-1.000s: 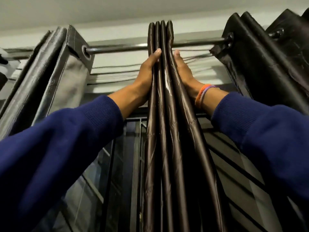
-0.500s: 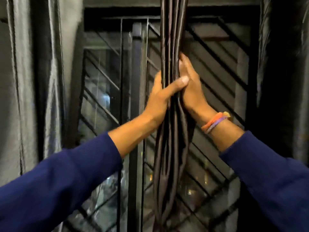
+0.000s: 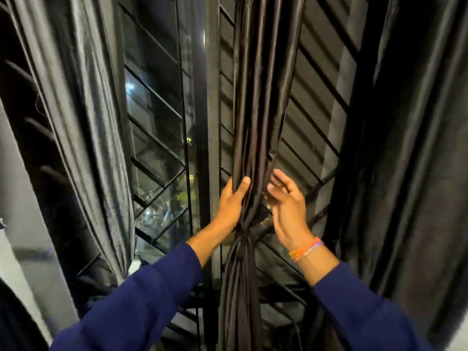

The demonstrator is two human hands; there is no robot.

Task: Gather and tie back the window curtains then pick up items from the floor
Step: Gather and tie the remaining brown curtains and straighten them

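Two hands work at the gathered dark satin curtain (image 3: 255,102) hanging before the barred window (image 3: 157,117). Left hand (image 3: 231,202) has its grip wrapped around the bundle just above a cinched knot (image 3: 243,236). Right hand (image 3: 287,207) hovers just beside the fabric, its grip wide, fingers loosely spread.

The middle curtain (image 3: 263,102) is dark brown cloth with a smooth, satiny sheen. The left curtain (image 3: 83,117) is glossy grey cloth; the right curtain (image 3: 410,138) is shiny black. The window bars (image 3: 154,138) look like dark painted metal before reflective glass (image 3: 152,110). The sleeves (image 3: 141,300) are matt blue knit.
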